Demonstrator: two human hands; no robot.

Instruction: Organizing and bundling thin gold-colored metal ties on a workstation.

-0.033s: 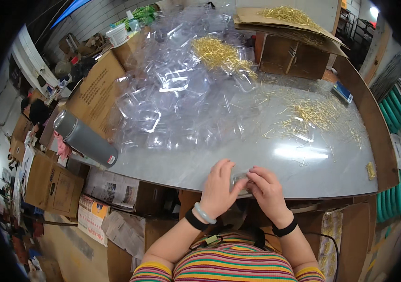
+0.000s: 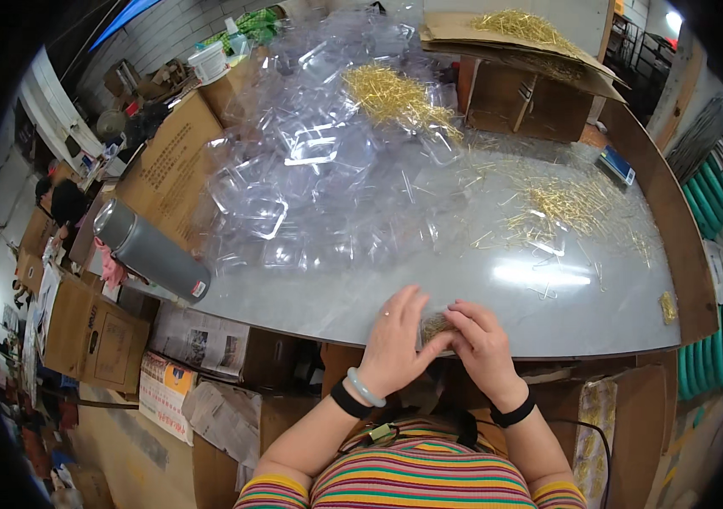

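Observation:
At the table's front edge my left hand (image 2: 397,332) and my right hand (image 2: 482,343) close around a small clear plastic box (image 2: 436,326) from both sides. Brownish-gold content shows faintly through it; most of the box is hidden by my fingers. My thumbs meet at its near side. Beyond my hands spreads a big heap of clear plastic boxes (image 2: 293,199), with a pile of thin gold wire pieces (image 2: 399,97) on top. More gold wire pieces (image 2: 569,206), some of them bent, lie scattered on the right of the grey tabletop (image 2: 463,263).
A grey flask (image 2: 153,250) stands at the table's left edge beside a cardboard sheet (image 2: 166,161). At the back, an open carton (image 2: 531,97) bears more gold wire. A blue box (image 2: 617,165) and a small gold bundle (image 2: 668,308) sit near the wooden side board (image 2: 675,229).
The fingers of my left hand have shifted slightly, and more of the small box's brownish-gold content shows between my hands. Both hands stay at the table edge.

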